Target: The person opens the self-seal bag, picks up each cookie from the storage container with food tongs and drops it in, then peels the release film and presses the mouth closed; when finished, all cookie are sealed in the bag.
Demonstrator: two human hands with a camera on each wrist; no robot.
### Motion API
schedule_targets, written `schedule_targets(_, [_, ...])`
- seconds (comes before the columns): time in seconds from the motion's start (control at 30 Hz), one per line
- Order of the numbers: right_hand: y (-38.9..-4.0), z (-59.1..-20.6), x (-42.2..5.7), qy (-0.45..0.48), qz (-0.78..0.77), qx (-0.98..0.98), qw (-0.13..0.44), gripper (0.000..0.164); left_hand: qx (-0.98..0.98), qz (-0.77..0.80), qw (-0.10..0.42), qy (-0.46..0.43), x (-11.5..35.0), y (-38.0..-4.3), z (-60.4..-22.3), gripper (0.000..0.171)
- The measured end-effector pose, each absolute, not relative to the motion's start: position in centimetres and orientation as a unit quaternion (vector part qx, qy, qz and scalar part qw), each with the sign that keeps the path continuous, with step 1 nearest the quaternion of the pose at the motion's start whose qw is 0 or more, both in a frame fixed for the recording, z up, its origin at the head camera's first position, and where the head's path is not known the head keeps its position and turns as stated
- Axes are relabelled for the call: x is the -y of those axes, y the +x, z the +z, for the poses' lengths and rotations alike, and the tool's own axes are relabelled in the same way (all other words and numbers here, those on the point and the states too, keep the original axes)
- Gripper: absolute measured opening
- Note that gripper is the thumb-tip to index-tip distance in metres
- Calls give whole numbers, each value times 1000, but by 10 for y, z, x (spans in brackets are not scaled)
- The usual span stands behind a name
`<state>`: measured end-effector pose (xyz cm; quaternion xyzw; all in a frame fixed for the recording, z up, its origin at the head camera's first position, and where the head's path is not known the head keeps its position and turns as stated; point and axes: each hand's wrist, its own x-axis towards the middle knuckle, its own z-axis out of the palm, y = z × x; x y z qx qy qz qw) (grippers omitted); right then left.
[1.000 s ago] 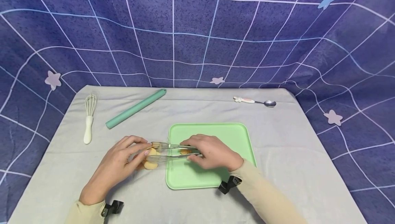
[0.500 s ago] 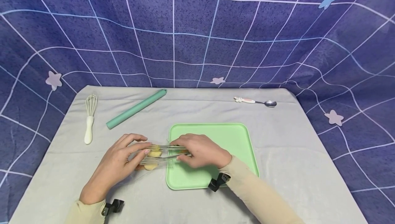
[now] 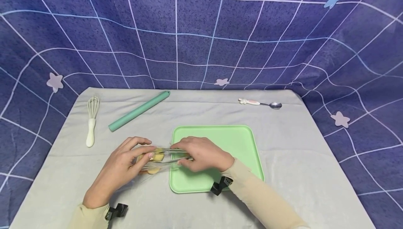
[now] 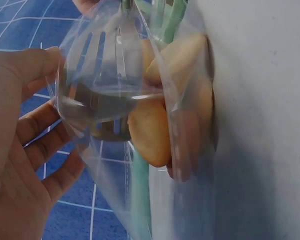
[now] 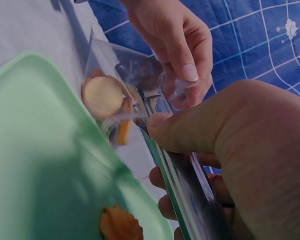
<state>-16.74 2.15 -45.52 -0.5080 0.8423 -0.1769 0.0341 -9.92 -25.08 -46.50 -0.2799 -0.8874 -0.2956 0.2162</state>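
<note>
A clear plastic bag (image 4: 177,112) with several golden cookies (image 4: 151,132) inside lies on the cloth left of the green tray. My left hand (image 3: 124,160) pinches the bag's edge between thumb and finger, the other fingers spread. My right hand (image 3: 204,154) grips metal tongs (image 3: 177,151) by their arms, thumb on the near arm. The tongs' slotted heads (image 4: 115,55) reach inside the bag, over and beside the cookies; whether they clasp one I cannot tell. In the right wrist view an orange-brown pastry (image 5: 121,224) lies on the green tray (image 5: 50,120).
Behind the bag, a green rolling pin (image 3: 139,111) lies slanted on the cloth, with a white whisk (image 3: 91,122) left of it. A spoon with a pale handle (image 3: 259,103) lies at the back right. A blue patterned curtain (image 3: 201,33) stands behind the table.
My right hand has moved left with the tongs, bringing their heads further into the bag. My left hand has stayed nearly in place on the bag.
</note>
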Motion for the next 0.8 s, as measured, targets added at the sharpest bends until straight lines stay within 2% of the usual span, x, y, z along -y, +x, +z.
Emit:
schedule_targets(0.27, [-162,-456,-64,-488,-174,-855,7,50,886,-299,215,-283,249,-100,-465,32])
schedule_targets(0.53, [-151,-460,-118,-444,-168,-880,-28,53,886,-299,218,-278,250,-100,-469,28])
schedule_targets(0.8, [-146,-468,-144,-404,-156,-900,-48,55,884,-303,219,-281,247,-102,-473,27])
